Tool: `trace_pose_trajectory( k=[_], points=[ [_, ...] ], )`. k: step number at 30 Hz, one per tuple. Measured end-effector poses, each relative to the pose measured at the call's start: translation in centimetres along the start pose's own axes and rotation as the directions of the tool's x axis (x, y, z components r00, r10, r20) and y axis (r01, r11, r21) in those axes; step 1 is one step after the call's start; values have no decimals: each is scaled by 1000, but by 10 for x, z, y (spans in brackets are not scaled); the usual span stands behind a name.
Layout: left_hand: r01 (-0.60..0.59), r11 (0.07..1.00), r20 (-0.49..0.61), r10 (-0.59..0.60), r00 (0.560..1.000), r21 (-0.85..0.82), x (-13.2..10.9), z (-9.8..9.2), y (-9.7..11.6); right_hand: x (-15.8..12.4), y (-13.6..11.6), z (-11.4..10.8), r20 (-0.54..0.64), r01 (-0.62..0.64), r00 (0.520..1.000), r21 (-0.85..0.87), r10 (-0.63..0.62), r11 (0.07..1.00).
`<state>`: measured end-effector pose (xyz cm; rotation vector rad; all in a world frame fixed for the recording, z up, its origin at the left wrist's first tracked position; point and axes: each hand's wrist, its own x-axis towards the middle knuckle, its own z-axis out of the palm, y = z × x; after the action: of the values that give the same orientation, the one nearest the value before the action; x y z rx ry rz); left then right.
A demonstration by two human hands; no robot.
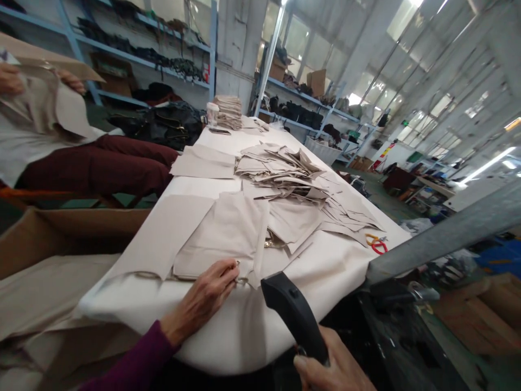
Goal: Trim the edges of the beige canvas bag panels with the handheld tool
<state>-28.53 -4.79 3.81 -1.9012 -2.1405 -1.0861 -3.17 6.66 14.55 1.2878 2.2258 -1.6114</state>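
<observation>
My left hand (209,288) is at the front edge of a beige panel (222,231), fingers pinched together where small metal fittings show. The panel looks like leather or cloth and lies flat on the white-covered table (228,320). In my right hand (331,361) is a black handheld tool (291,298) with a curved grip, which looks like a scanner. Its blunt head points toward the panel's near right corner, apart from it. Another flat beige piece (169,231) lies left of the panel, and a folded beige piece (293,220) with gold-coloured metal under it lies to the right.
Farther back sits a loose heap of beige pieces (280,168), then a stack (228,111), a cup (212,114) and a phone (220,131). Pliers (378,246) lie near the right edge. A metal pole (448,233) slants there. A seated person (93,163) and a cardboard box (77,228) are left.
</observation>
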Motion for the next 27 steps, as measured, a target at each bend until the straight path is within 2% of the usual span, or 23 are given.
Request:
trace_pose_trajectory(
  k=[5, 11, 16, 19, 23, 27],
  points=[
    [-15, 999, 14, 15, 1000, -46, -2, 1, -3, 25, -24, 10, 136, -2, 991, -30, 6, 1000],
    [-48, 993, 33, 52, 998, -106, -6, 6, -11, 45, -43, 20, 180, 107, 977, 38, -112, 994],
    [-75, 993, 22, 78, 997, -86, -5, 5, -13, 65, -54, 21, 178, 82, 979, 105, -100, 991],
    [-67, 995, -17, 65, 998, -80, -2, 0, -8, 59, -58, 15, 141, 84, 985, 108, -99, 991],
    [-40, 995, -15, 39, 999, -92, 1, -7, -2, 38, -56, 8, 79, 72, 994, 34, -74, 997],
    [-48, 994, -16, 46, 999, -101, 0, -6, -3, 33, -48, 10, 113, 44, 993, 13, -45, 999]
  ],
)
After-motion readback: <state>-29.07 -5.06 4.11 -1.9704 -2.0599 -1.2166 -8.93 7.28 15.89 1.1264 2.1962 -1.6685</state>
